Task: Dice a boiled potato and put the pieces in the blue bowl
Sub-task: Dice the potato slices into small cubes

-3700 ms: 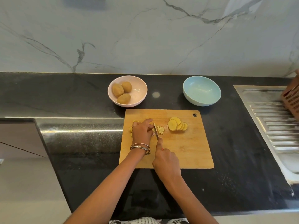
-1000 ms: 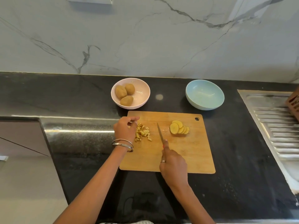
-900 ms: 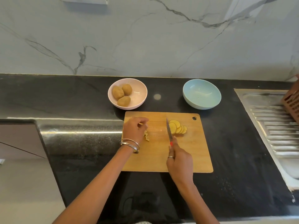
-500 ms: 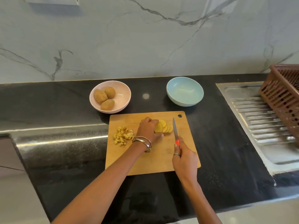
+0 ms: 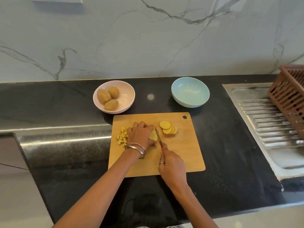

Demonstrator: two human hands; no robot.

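Knife (image 5: 158, 134) beside held potato slice (image 5: 153, 135)

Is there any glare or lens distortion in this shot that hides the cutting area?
Head view: a bright streak of glare runs along the counter edge, left of the cutting board; wide-angle bending tilts the sink drainboard; the potato slices stay evenly lit and sharp.

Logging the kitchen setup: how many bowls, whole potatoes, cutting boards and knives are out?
Bowls: 2, a round pink bowl and a round blue bowl
Whole brown potatoes: 3
Rectangular wooden cutting board: 1
Red-handled knife: 1
Total: 7
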